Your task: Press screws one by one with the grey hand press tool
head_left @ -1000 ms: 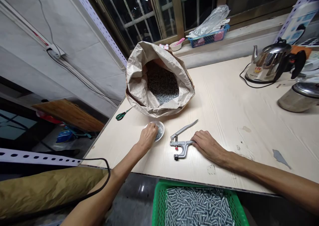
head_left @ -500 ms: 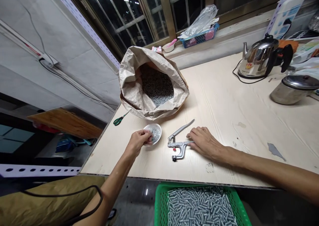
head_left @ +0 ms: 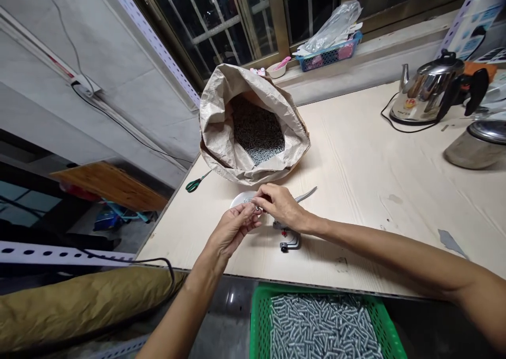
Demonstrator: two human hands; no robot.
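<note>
My left hand (head_left: pixel 236 228) is closed in a pinch, with small silvery metal pieces (head_left: pixel 258 208) showing at its fingertips. My right hand (head_left: pixel 281 207) meets it there, thumb and fingers pinched together; what they grip is too small to make out. Just behind the fingertips is a white bowl (head_left: pixel 237 199) of small silvery pieces, partly covered by my hands. Under my right hand lie grey hand-press pliers (head_left: pixel 293 241) with a red part at the jaw; one handle sticks out behind the wrist, and the middle is hidden.
A large paper-lined sack (head_left: pixel 221 106) of small metal pieces stands at the back. Green-handled scissors (head_left: pixel 193 185) lie left of it. Below the table's front edge is a green basket (head_left: pixel 259 317) of screws. A kettle (head_left: pixel 429 93) and a metal pot (head_left: pixel 474 148) stand at right.
My right hand has left the pliers' handle and come left to meet my left hand. My left hand has lifted out of the bowl with small metal pieces. The view has shifted slightly.
</note>
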